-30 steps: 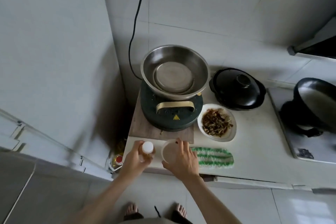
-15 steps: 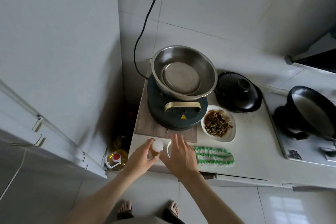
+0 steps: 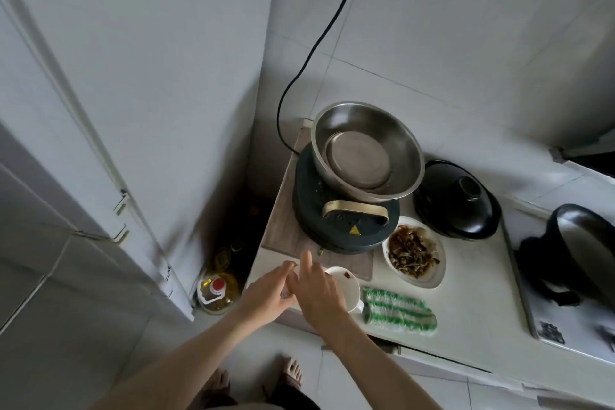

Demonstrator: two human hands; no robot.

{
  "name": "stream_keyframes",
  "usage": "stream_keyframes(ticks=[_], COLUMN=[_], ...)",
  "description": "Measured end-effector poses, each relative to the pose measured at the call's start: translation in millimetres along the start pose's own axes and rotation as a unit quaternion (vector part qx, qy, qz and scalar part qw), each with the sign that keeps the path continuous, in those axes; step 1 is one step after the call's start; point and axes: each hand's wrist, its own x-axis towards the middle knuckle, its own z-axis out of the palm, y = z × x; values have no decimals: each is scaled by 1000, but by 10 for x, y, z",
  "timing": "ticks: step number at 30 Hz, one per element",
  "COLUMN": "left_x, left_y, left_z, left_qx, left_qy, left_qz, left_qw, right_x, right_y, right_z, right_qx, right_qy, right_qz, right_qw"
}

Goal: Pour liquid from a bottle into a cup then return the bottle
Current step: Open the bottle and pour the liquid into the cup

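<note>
White counter [image 3: 466, 303] edge: both hands meet there. Left hand [image 3: 266, 291] curls around the bottle, which is hidden behind the fingers; right hand [image 3: 316, 293] spreads loosely over it, index finger raised, just beside the cup [image 3: 349, 286]. Green cloth [image 3: 397, 309] lies right.

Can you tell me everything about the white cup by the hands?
The white cup stands upright near the counter's front edge, beside the green-and-white cloth. It looks smooth, like ceramic or plastic, with a round open rim and a small handle low on its right side. Inside, a dark reddish bit sits near the far rim. The right hand covers its left side.
</note>
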Motion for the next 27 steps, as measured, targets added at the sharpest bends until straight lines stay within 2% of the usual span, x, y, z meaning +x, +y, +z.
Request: stream_keyframes(ticks=[3,10,13,16,20,23,27], left_x=[19,72,69,102,125,74,61], left_y=[-6,-64,-63,-7,10,41,-9], left_z=[19,45,46,-9,-110,-114,-65], left_qx=[15,48,56,64,88,81,62], left_qy=[-8,-12,-21,-36,-48,-49,-56], left_qz=[-4,-4,-2,16,46,48,13], left_qw=[1000,999,998,997,994,994,996], right_x=[21,73,80,101,140,73,71], right_y=[92,191,319,465,602,567,369], right_z=[86,136,150,96,101,112,73], right_qx=[-26,-32,-36,22,-11,12,106], right_qy=[11,26,45,72,97,95,63], right_qz=[-52,-88,-136,-183,-253,-211,-20], right_qw=[998,995,989,980,963,973,992])
